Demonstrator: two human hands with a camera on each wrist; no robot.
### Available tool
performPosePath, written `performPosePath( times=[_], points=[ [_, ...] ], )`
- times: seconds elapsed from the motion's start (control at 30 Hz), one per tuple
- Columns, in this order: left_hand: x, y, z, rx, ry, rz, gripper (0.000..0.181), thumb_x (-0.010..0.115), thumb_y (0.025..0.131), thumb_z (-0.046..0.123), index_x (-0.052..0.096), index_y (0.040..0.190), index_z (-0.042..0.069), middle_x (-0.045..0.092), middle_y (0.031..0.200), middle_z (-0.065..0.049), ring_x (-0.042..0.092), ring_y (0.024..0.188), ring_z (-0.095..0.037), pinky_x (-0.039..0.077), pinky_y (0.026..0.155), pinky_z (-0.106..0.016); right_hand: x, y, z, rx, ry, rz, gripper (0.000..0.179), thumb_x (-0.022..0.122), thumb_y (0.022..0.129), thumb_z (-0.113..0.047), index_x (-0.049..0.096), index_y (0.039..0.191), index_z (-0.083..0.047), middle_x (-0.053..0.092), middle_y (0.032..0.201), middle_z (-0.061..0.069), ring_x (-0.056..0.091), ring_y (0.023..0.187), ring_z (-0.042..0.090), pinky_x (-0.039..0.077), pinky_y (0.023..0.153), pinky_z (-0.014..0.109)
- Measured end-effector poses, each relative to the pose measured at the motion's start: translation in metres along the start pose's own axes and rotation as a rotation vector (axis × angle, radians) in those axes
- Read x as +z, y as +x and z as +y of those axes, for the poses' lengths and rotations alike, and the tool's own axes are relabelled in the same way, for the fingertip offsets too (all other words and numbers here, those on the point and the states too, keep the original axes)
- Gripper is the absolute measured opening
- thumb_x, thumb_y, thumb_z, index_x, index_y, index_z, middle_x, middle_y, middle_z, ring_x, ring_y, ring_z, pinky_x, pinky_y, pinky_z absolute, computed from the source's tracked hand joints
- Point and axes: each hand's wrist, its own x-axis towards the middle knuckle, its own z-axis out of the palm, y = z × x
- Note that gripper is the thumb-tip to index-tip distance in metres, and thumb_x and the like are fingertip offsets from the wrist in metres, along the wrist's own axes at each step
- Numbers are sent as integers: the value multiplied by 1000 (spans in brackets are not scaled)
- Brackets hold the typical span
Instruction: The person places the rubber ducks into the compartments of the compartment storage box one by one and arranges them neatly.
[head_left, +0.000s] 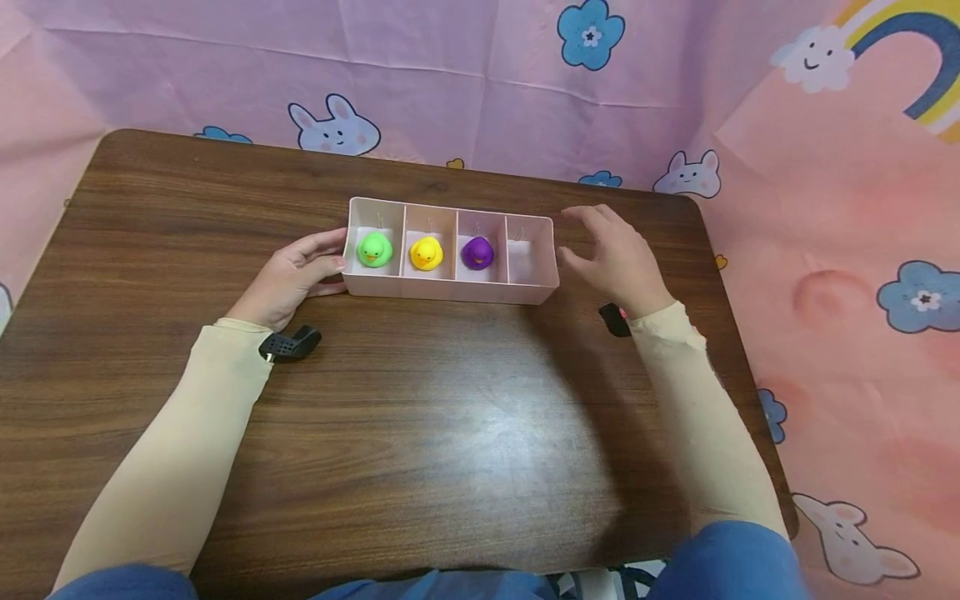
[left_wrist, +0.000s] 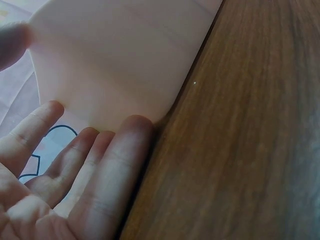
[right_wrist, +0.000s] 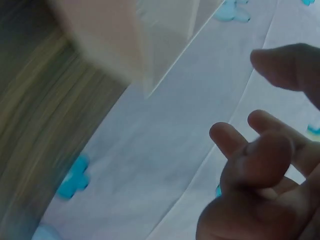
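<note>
A pale pink box [head_left: 450, 289] with dividers sits on the table. From left to right, its first three compartments hold a green rubber duck [head_left: 374, 249], a yellow rubber duck [head_left: 426, 253] and a purple rubber duck [head_left: 477, 253], one in each. My left hand [head_left: 287, 273] is at the box's left end, and in the left wrist view its extended fingertips [left_wrist: 136, 125] touch the end wall. Just off the right end, my right hand [head_left: 621, 254] is held with thumb and fingers spread apart and nothing between them. A gap shows between it and the box corner in the right wrist view.
The brown wooden table [head_left: 420, 417] reaches back to a purple cloth backdrop [head_left: 450, 75] with printed rabbits and flowers. Pink cloth [head_left: 840, 350] hangs along the right side. Black camera mounts [head_left: 291, 343] are worn at both wrists.
</note>
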Motion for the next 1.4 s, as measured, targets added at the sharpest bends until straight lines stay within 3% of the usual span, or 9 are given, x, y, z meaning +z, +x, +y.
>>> performPosePath(
  times=[0.1,0.3,0.57,1.03,1.4],
  points=[
    [0,0,-1,0,-3,-1,59,66,104,20,43,157,9,41,160,-17,59,128,-18,60,90,-23,-8,-18,24,60,7,-5,53,76,94,-24,60,140,-7,62,136,16,60,120,36,51,99,56],
    [0,1,-2,5,-6,-4,59,65,104,19,43,157,10,40,161,-17,60,127,-16,60,91,-23,-19,-52,66,185,4,-93,57,74,95,-30,56,144,-5,58,142,20,53,130,41,44,108,63],
    [-1,1,0,4,-10,-14,59,64,104,18,42,158,9,39,161,-17,59,127,-18,60,91,-23,-14,-80,97,249,-18,-248,56,72,97,-35,57,140,-2,59,138,24,55,125,45,46,102,67],
    [-1,2,-3,13,-29,-11,58,65,104,17,43,157,8,39,161,-18,60,127,-18,60,89,-23,0,-90,107,278,-6,-242,33,73,95,-23,67,118,-1,67,117,21,63,109,40,52,89,60],
    [-1,1,-1,8,-25,-3,58,66,103,18,44,157,10,40,160,-17,63,119,-10,60,91,-24,7,-90,108,307,-6,-266,35,73,95,-20,65,122,-1,67,122,25,64,108,41,53,88,60]
  ],
)
